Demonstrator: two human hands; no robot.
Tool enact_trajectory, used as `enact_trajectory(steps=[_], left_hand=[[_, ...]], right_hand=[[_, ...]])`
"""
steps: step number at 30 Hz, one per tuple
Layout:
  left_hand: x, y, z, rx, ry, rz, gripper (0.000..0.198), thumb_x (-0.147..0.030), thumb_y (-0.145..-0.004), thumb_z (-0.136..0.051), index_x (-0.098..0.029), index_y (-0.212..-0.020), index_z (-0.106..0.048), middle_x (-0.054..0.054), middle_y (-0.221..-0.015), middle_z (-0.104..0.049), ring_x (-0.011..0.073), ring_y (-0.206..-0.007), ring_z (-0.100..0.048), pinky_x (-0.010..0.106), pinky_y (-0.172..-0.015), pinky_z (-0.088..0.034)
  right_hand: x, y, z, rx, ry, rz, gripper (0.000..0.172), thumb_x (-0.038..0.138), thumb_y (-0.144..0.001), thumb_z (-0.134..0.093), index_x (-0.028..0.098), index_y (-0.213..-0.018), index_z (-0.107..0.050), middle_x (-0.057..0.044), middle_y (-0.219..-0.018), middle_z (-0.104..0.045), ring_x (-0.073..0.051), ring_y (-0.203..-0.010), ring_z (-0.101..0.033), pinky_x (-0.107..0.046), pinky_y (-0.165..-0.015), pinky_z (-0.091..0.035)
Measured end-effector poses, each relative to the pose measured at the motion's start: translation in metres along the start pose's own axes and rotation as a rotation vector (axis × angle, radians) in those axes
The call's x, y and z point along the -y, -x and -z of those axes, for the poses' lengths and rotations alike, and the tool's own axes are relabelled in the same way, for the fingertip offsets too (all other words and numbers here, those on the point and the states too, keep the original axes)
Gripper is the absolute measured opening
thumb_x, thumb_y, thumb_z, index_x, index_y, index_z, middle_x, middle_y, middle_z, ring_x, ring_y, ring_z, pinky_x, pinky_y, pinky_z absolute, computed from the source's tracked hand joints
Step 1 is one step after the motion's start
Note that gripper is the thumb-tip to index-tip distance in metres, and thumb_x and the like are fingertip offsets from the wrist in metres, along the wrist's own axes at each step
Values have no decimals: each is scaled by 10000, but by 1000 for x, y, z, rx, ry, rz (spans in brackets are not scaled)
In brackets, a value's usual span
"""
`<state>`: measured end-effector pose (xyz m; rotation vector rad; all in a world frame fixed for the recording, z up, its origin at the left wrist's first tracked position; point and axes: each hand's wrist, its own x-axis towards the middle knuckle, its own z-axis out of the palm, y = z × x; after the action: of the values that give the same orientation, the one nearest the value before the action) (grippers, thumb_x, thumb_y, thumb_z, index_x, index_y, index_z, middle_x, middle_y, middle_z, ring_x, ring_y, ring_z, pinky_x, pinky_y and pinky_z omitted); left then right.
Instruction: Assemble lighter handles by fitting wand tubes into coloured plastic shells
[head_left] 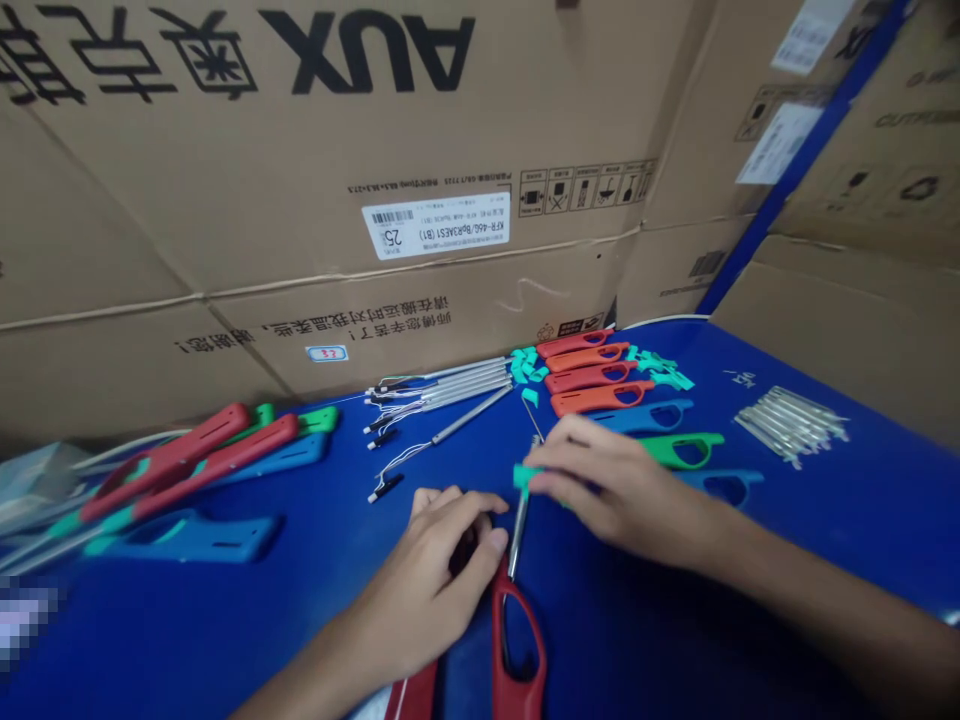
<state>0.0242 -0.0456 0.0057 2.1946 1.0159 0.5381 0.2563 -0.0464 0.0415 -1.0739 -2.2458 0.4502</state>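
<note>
My left hand (pixel 439 565) curls around the front of a red lighter handle (pixel 517 650) that lies on the blue table (pixel 300 620). A thin metal tube (pixel 519 520) sticks out of that handle toward the far side. My right hand (pixel 622 485) pinches a small teal plastic piece (pixel 525 476) against the tube's upper part. Both hands have their fingers closed.
Red, blue and green handle shells (pixel 615 395) lie in a row behind my right hand, with loose teal pieces (pixel 660 370) beside them. Wired metal tubes (pixel 442 395) lie at centre back. More handles (pixel 195 465) sit left, short metal rods (pixel 791 420) right. Cardboard boxes (pixel 375 150) wall the back.
</note>
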Motion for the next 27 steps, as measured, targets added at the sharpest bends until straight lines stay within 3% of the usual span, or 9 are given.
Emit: enact_trajectory(steps=[3, 6, 7, 10, 14, 19, 23, 25, 27], left_hand=[[-2, 0, 0, 49, -57, -44, 193, -330, -942, -486, -257, -1085, -594, 14, -855, -608, 222, -850, -517, 392, -808, -360], [-4, 1, 1, 78, -123, -100, 171, -297, -877, -563, -235, -1036, -580, 18, -872, -594, 227, -848, -496, 429, -827, -322], [-5, 1, 1, 83, -141, -121, 175, -282, -851, -587, -229, -1017, -575, 17, -881, -594, 227, -850, -493, 439, -836, -310], [-6, 2, 0, 105, -158, -156, 174, -254, -782, -644, -222, -934, -565, 2, -868, -596, 224, -844, -491, 437, -833, -293], [-6, 0, 1, 128, -123, -143, 151, -238, -762, -660, -225, -881, -568, -14, -816, -592, 218, -828, -492, 406, -800, -298], [-4, -1, 5, 120, -70, -173, 232, -151, -845, -575, -265, -1045, -601, -12, -873, -618, 200, -847, -511, 402, -806, -289], [-5, -2, 7, 166, -88, -207, 308, -116, -931, -477, -330, -1093, -629, -10, -974, -625, 189, -911, -516, 393, -798, -283], [-6, -1, 7, 169, -113, -204, 318, -103, -941, -462, -335, -1077, -630, -14, -1006, -618, 187, -936, -509, 391, -805, -280], [-6, -1, 7, 155, -106, -194, 292, -64, -917, -465, -288, -1041, -605, -14, -1006, -622, 185, -947, -505, 388, -820, -281]], right_hand=[[-38, -11, 43, -118, 279, -110, 252, 364, -920, -547, 200, -934, -739, -66, -840, -633, -180, -763, -576, -300, -716, -452], [-85, -16, 86, -275, 423, -370, 238, 382, -828, -627, 184, -867, -753, -50, -690, -620, -184, -620, -547, -303, -596, -414], [-99, -15, 96, -314, 472, -518, 213, 372, -792, -655, 193, -851, -753, -36, -659, -615, -184, -614, -549, -296, -588, -404], [-130, -6, 109, -341, 508, -697, 193, 334, -763, -653, 171, -819, -741, -22, -573, -596, -185, -563, -548, -288, -541, -382], [-145, 6, 105, -283, 477, -795, 137, 306, -694, -697, 171, -707, -714, 11, -477, -551, -164, -481, -520, -274, -497, -360], [-129, 3, 103, -291, 442, -757, 194, 322, -772, -624, 148, -762, -708, -10, -528, -557, -157, -535, -510, -277, -539, -357], [-79, -8, 85, -250, 332, -596, 290, 373, -861, -526, 148, -834, -706, -15, -592, -564, -138, -543, -474, -265, -530, -350], [-43, -13, 69, -94, 225, -478, 239, 388, -851, -571, 196, -812, -708, 15, -582, -568, -123, -524, -472, -246, -514, -351], [-8, -15, 51, 235, 146, -229, 149, 315, -850, -594, 216, -791, -688, 33, -596, -575, -112, -525, -477, -239, -520, -348]])
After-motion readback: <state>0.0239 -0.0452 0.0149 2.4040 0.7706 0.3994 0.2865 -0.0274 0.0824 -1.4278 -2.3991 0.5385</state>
